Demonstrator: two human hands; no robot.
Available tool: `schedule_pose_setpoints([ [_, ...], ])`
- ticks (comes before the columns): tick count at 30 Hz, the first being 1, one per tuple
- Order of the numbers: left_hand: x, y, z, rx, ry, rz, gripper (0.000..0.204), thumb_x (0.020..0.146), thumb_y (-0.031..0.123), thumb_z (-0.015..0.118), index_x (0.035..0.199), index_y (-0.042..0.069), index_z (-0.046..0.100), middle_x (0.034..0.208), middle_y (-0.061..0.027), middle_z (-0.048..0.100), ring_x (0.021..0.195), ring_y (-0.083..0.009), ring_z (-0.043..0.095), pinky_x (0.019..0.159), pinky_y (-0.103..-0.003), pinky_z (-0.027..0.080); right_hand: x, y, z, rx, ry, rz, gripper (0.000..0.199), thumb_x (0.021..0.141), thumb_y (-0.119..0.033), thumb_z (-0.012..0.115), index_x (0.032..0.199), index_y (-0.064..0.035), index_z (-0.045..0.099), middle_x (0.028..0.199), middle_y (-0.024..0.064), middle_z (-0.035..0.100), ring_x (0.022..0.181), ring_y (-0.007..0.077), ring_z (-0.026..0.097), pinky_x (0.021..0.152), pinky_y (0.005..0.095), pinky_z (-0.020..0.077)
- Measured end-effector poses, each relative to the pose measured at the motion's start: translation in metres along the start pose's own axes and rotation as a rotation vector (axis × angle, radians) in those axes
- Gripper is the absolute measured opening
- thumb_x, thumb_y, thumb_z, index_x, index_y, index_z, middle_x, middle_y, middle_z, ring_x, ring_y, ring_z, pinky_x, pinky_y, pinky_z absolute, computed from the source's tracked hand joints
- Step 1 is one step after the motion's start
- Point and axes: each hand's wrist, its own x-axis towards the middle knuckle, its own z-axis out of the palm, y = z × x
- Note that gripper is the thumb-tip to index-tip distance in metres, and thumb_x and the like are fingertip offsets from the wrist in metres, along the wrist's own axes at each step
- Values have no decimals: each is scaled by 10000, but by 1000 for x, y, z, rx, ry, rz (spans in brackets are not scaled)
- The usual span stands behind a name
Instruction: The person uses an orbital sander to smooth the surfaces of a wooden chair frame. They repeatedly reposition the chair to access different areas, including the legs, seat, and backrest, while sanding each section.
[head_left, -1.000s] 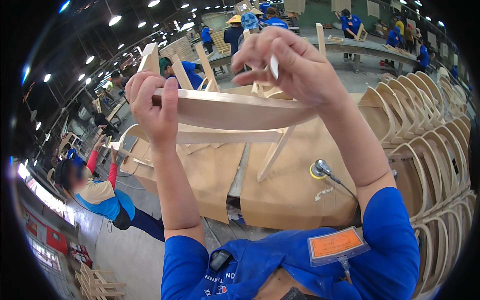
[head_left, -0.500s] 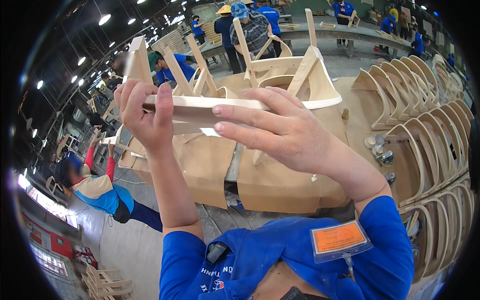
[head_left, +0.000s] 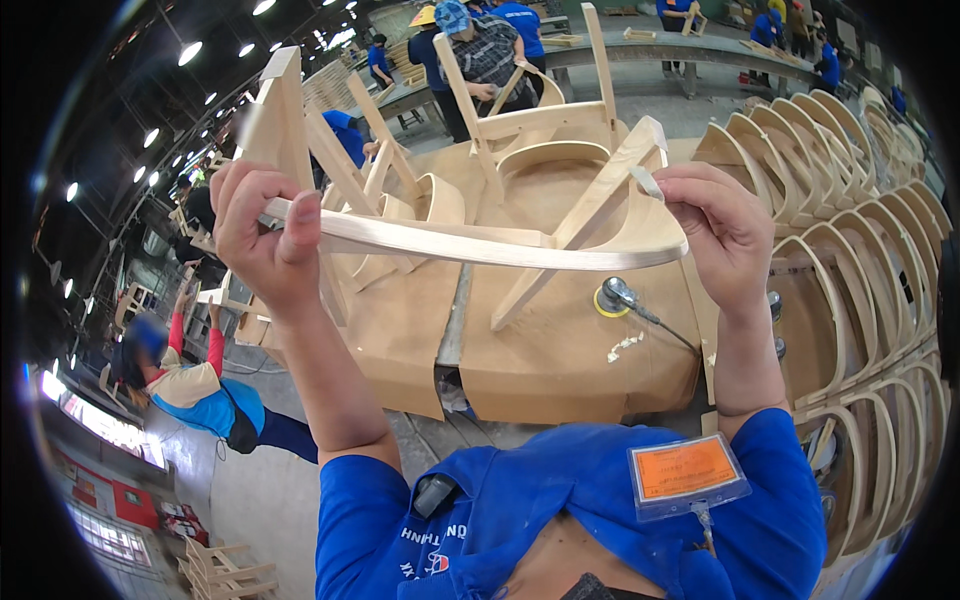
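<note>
I hold up a pale wooden chair frame (head_left: 440, 243) with a curved band and straight legs. My left hand (head_left: 262, 225) is wrapped round the band's left end, thumb on the near side. At the right, my right hand (head_left: 722, 225) has its fingers pinched together on a small white piece (head_left: 646, 182), thin like a folded sheet; its exact kind I cannot make out. That piece touches the frame beside the top end of a slanted leg (head_left: 590, 205).
Below is a cardboard-covered table (head_left: 560, 370) with a corded sander (head_left: 617, 296). More chair frames (head_left: 545, 150) stand at its far side. Curved wooden parts (head_left: 850, 300) are stacked at the right. A co-worker (head_left: 205, 380) works at the left, others (head_left: 485, 60) at the back.
My right hand has moved right, from the middle of the band to the frame's right corner, carrying the white piece. The frame is tilted differently, and the sander has come into sight.
</note>
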Motion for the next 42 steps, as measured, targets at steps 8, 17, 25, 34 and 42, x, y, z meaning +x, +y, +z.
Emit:
schedule_pose_setpoints([
  [8, 13, -11, 30, -112, -48, -57, 435, 832, 402, 610, 667, 11, 513, 706, -58, 478, 722, -167, 438, 676, -272, 340, -61, 122, -103, -29, 498, 453, 100, 838, -67, 651, 822, 28, 626, 752, 44, 638, 661, 76, 573, 609, 216, 443],
  [17, 23, -27, 51, -53, -98, -80, 490, 841, 459, 576, 660, 10, 495, 694, -59, 451, 726, -178, 420, 681, -281, 318, -392, 359, -117, -789, -29, 1548, 407, 847, -216, 599, 1200, -29, 516, 1183, 246, 550, 1119, 370, 520, 919, 415, 430],
  [25, 32, -16, 81, 22, -107, -97, 572, 797, 572, 575, 634, 30, 487, 687, -53, 447, 721, -181, 421, 698, -294, 323, -380, 408, 48, -773, -879, 1273, 700, 734, -270, 724, 1330, -81, 409, 1365, 194, 414, 1246, 359, 417, 1019, 413, 385],
  [34, 37, 5, 93, 82, -113, -141, 592, 730, 588, 638, 609, 30, 482, 669, -38, 446, 721, -179, 427, 662, -286, 335, -382, 425, 105, -650, -1068, 1263, 862, 656, -241, 781, 1382, -128, 329, 1309, 197, 439, 1224, 375, 427, 1020, 421, 379],
  [42, 32, 12, 85, 153, -72, -68, 640, 627, 654, 673, 602, 42, 489, 627, -38, 436, 676, -206, 423, 633, -308, 345, -379, 315, 37, -387, -692, 1172, 824, 605, -200, 809, 1307, -108, 390, 1196, 174, 489, 1140, 353, 485, 975, 427, 414],
])
